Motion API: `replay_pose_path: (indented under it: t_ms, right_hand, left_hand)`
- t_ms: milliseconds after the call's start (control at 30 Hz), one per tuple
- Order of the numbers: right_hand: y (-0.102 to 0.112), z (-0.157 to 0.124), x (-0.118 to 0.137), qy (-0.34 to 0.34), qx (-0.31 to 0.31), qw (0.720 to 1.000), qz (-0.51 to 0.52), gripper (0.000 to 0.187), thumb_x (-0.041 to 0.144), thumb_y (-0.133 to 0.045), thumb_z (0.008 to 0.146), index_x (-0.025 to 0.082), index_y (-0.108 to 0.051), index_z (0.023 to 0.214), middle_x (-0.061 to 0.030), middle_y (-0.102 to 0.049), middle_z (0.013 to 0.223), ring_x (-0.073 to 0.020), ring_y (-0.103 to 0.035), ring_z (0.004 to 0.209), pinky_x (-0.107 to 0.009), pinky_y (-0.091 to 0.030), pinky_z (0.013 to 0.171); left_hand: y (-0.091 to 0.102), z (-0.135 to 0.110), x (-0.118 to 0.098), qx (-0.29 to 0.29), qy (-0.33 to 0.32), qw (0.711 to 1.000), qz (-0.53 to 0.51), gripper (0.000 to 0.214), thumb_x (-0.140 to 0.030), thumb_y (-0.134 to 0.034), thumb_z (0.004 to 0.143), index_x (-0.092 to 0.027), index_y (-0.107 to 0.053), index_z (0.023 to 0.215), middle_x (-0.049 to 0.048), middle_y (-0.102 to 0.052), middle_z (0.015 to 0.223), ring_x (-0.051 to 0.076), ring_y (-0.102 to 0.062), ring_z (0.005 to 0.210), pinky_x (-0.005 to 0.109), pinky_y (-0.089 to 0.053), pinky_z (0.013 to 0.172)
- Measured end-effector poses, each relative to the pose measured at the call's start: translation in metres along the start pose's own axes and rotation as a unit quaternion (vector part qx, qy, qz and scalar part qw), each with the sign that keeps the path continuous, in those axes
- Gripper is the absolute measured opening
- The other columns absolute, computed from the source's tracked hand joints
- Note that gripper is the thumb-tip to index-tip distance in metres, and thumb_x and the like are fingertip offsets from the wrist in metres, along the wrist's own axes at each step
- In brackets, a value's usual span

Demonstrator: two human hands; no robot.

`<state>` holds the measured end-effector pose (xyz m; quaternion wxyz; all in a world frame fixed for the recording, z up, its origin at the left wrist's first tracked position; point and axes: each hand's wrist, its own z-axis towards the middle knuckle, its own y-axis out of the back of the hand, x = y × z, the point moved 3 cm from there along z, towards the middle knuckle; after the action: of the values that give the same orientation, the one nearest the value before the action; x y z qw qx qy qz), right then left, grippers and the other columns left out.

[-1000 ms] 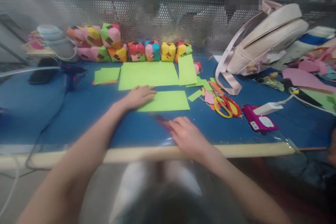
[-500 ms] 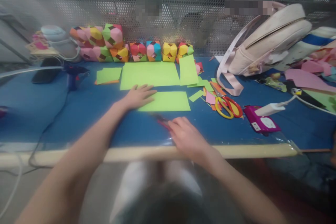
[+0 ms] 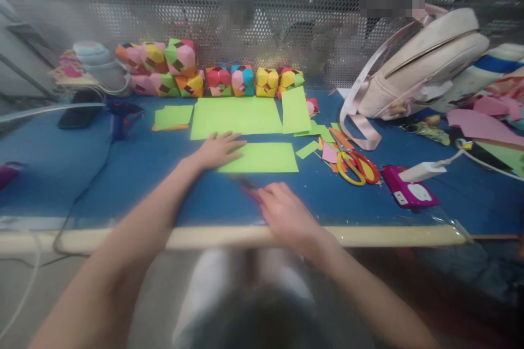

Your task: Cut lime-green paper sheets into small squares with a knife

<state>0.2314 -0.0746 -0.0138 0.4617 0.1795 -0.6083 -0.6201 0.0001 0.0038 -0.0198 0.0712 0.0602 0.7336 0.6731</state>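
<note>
My left hand (image 3: 221,151) lies flat with fingers spread on the left part of a light-green paper strip (image 3: 266,158), pressing it to the table. In my right hand (image 3: 286,210) is a utility knife (image 3: 252,191) with a pinkish-red handle, its fingers wrapped around it. The knife's dark front end is blurred and points up-left, close to the strip's lower edge; whether it touches the paper I cannot tell. Just beyond the strip lies a larger green sheet (image 3: 237,117). A narrower green piece (image 3: 295,110) overlaps that sheet's right end.
Yellow-and-red scissors (image 3: 354,161) rest on paper scraps (image 3: 329,152) at right, near a purple box (image 3: 409,188) with a white plug. Folded paper balls (image 3: 219,80) line the back. A glue gun (image 3: 119,114) and small green sheets (image 3: 174,117) are left; a backpack (image 3: 434,65) stands back right.
My right hand and the knife have moved slightly left along the strip's lower edge. My left hand stays on the paper. The whole view has shifted a little.
</note>
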Motion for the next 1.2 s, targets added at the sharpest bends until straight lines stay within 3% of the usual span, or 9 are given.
replay_pose_path:
  t_ms: [467, 867, 1067, 1200]
  right_hand:
    - [0.002, 0.010, 0.008, -0.013, 0.045, 0.999, 0.024, 0.030, 0.006, -0.042, 0.092, 0.011, -0.064, 0.112, -0.0145, -0.061, 0.103, -0.0250, -0.051, 0.093, -0.039, -0.048, 0.079]
    - [0.000, 0.009, 0.009, 0.024, 0.020, 0.998, 0.049, 0.030, 0.007, -0.043, 0.092, 0.014, -0.064, 0.112, -0.0127, -0.061, 0.100, -0.0241, -0.053, 0.093, -0.040, -0.050, 0.082]
    - [0.029, -0.003, -0.004, 0.037, -0.022, 0.993, 0.108, 0.027, 0.013, -0.044, 0.095, 0.015, -0.067, 0.111, -0.0114, -0.065, 0.102, -0.0235, -0.059, 0.096, -0.041, -0.052, 0.086]
    - [0.056, -0.018, -0.042, -0.017, -0.097, 0.988, 0.117, 0.024, 0.023, -0.050, 0.095, 0.020, -0.068, 0.111, -0.0087, -0.068, 0.103, -0.0219, -0.064, 0.096, -0.039, -0.054, 0.087]
  left_hand:
    - [-0.001, 0.000, 0.000, -0.008, 0.003, 1.000, -0.010, 0.053, -0.053, -0.031, 0.099, -0.033, -0.044, 0.146, 0.0013, -0.033, 0.159, 0.025, -0.028, 0.148, 0.052, -0.018, 0.119]
    - [-0.003, 0.000, -0.001, -0.009, -0.004, 1.000, -0.016, 0.053, -0.053, -0.033, 0.099, -0.032, -0.044, 0.146, 0.0014, -0.034, 0.159, 0.025, -0.028, 0.148, 0.051, -0.017, 0.119]
    - [-0.001, -0.001, -0.001, -0.012, 0.004, 1.000, -0.023, 0.053, -0.053, -0.031, 0.099, -0.033, -0.045, 0.145, 0.0002, -0.034, 0.159, 0.024, -0.029, 0.148, 0.051, -0.016, 0.120]
    - [0.000, -0.002, -0.001, -0.003, 0.004, 1.000, -0.025, 0.053, -0.053, -0.032, 0.098, -0.032, -0.045, 0.145, 0.0016, -0.034, 0.159, 0.025, -0.029, 0.148, 0.052, -0.018, 0.119]
